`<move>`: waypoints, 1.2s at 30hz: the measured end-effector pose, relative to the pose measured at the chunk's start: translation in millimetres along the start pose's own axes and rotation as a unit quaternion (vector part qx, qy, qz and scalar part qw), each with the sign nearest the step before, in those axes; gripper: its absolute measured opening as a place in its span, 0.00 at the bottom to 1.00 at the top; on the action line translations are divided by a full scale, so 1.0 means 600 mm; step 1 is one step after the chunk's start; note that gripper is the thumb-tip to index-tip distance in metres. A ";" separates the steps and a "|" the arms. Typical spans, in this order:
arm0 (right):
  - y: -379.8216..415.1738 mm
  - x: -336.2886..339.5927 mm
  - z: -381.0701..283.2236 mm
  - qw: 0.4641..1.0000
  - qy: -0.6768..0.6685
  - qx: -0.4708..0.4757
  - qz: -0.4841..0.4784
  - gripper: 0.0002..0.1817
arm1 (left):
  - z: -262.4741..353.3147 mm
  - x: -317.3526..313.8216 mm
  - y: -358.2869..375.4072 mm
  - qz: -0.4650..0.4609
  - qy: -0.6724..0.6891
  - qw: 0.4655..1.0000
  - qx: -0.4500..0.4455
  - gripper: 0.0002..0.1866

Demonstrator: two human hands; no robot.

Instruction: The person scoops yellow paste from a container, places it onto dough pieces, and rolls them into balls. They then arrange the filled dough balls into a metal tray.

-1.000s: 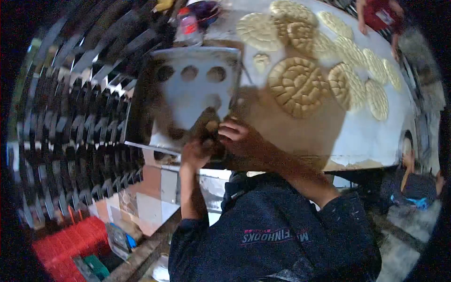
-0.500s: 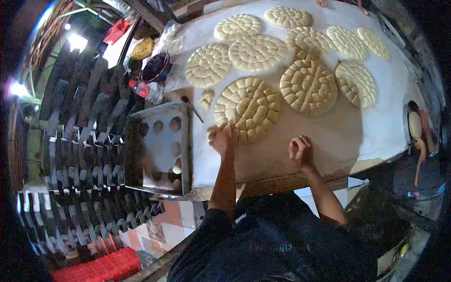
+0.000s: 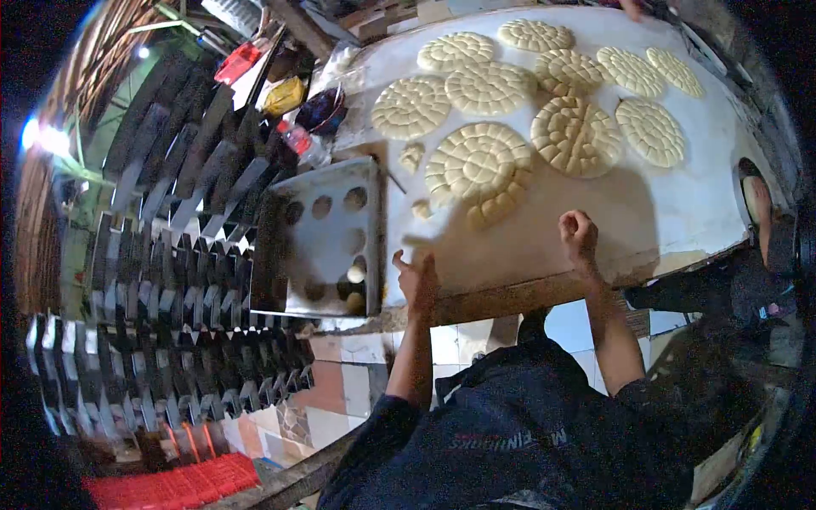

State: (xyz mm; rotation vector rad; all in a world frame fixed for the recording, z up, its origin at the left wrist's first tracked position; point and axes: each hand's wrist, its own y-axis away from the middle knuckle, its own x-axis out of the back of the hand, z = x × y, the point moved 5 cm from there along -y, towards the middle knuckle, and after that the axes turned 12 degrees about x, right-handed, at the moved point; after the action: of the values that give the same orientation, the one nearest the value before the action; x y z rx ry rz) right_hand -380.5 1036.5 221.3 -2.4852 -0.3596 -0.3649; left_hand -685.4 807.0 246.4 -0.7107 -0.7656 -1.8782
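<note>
My left hand [image 3: 416,280] is between the metal tray and the nearest dough round, fingers bent around a pale, motion-blurred dough piece [image 3: 416,242]. Just beyond it lies a small loose dough piece [image 3: 422,209]. The nearest cut dough round [image 3: 478,166] has a gap in the lower left of its outer ring. My right hand [image 3: 579,238] is curled above the table's front part, below another cut round [image 3: 576,136]; whether anything is inside its fingers is hidden.
A deep metal tray [image 3: 375,246] with dark round spots holds a dough ball [image 3: 356,274]. More cut rounds [image 3: 490,88] cover the table's far side. A bottle [image 3: 302,143] and yellow packet [image 3: 284,97] stand beyond the tray. Another person's hand [image 3: 756,200] works at right.
My left hand has drawn back from the nearest dough round toward me, with a dough piece. My right hand stays curled. The view has shifted, and the round's outer ring shows a wider gap.
</note>
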 end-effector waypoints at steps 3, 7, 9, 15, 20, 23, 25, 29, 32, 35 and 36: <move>0.048 -0.075 -0.063 0.988 0.024 -0.085 -0.130 0.12 | -0.092 0.029 0.007 -0.096 0.158 0.982 0.044 0.36; 0.161 -0.225 -0.223 0.940 -0.194 -0.164 -0.227 0.17 | -0.058 -0.008 0.110 -0.243 0.433 0.860 -0.115 0.21; 0.164 -0.224 -0.277 0.927 -0.268 -0.214 -0.152 0.21 | -0.041 -0.001 0.133 -0.175 0.363 0.869 -0.285 0.19; 0.075 -0.041 -0.178 0.990 0.081 -0.115 -0.013 0.19 | -0.122 -0.061 0.026 -0.210 0.417 0.882 -0.064 0.16; 0.058 0.064 0.002 0.977 0.046 -0.087 -0.190 0.15 | 0.001 -0.020 0.023 -0.065 -0.248 0.859 -0.443 0.17; 0.005 0.054 0.002 0.869 0.288 0.279 -0.288 0.13 | 0.060 -0.044 -0.028 0.046 -0.253 0.857 -0.447 0.16; -0.060 -0.003 -0.006 0.928 0.261 0.193 -0.183 0.14 | 0.088 -0.102 -0.047 -0.026 -0.139 0.901 -0.410 0.16; -0.013 -0.109 -0.052 0.924 0.173 0.281 -0.193 0.10 | 0.127 -0.134 0.061 0.124 -0.104 0.848 -0.504 0.14; 0.053 -0.057 -0.020 0.897 0.165 0.319 -0.257 0.06 | 0.080 -0.127 0.140 -0.051 -0.256 0.824 -0.504 0.15; 0.024 -0.007 0.047 0.910 -0.069 0.171 -0.372 0.07 | -0.004 -0.107 0.050 -0.218 -0.363 0.866 -0.267 0.16; -0.036 0.001 0.047 0.917 0.056 0.197 -0.343 0.11 | 0.013 -0.070 0.004 -0.133 -0.189 0.942 -0.242 0.13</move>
State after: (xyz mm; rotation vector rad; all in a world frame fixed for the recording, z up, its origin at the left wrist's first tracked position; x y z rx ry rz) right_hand -382.4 1070.4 210.6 -1.8674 -1.1436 -0.6355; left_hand -666.3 835.3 220.8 -1.3659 -0.6586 -2.2399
